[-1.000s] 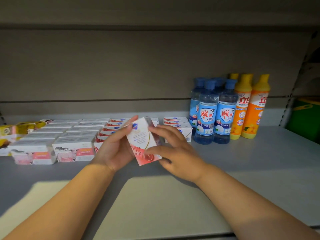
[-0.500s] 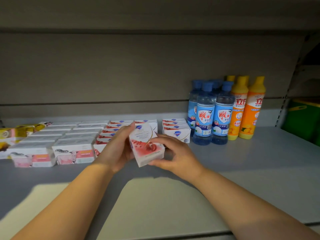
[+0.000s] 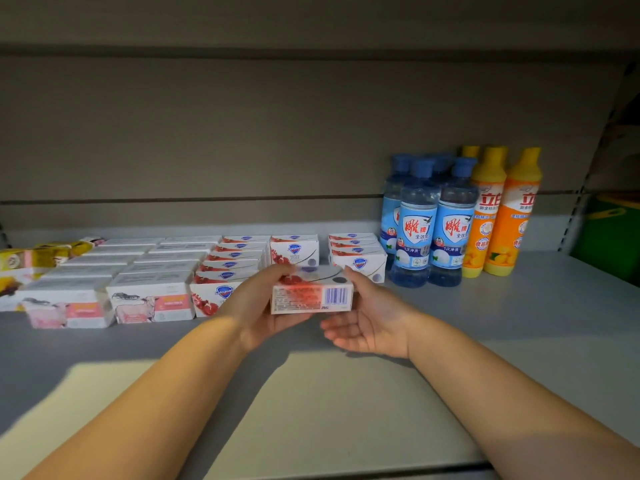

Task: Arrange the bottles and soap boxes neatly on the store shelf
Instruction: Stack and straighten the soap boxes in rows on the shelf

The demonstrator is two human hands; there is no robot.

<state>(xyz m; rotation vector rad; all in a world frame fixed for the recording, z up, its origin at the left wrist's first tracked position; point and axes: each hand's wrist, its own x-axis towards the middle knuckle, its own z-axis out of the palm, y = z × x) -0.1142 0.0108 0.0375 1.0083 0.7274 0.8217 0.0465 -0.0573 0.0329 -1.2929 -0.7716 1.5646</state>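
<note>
A white Safeguard soap box (image 3: 311, 297) with a red pomegranate print and a barcode on its near face is held level just above the grey store shelf (image 3: 346, 410), in front of a gap between rows of matching boxes. The left hand (image 3: 256, 306) grasps its left end, thumb on top and fingers curled beneath. The right hand (image 3: 374, 317) lies released, palm turned up, with its thumb against the box's right end and its fingers relaxed below.

Behind the box, rows of Safeguard boxes (image 3: 232, 265) run toward the back wall, with a shorter row (image 3: 356, 254) to the right. Left of these sit white boxes with pink labels (image 3: 149, 296), then yellow packs (image 3: 34, 258) at the far left. To the right stand blue-capped clear bottles (image 3: 436, 223), and just beside them orange bottles with yellow tops (image 3: 502, 216). A green container (image 3: 613, 230) shows at the right edge.
</note>
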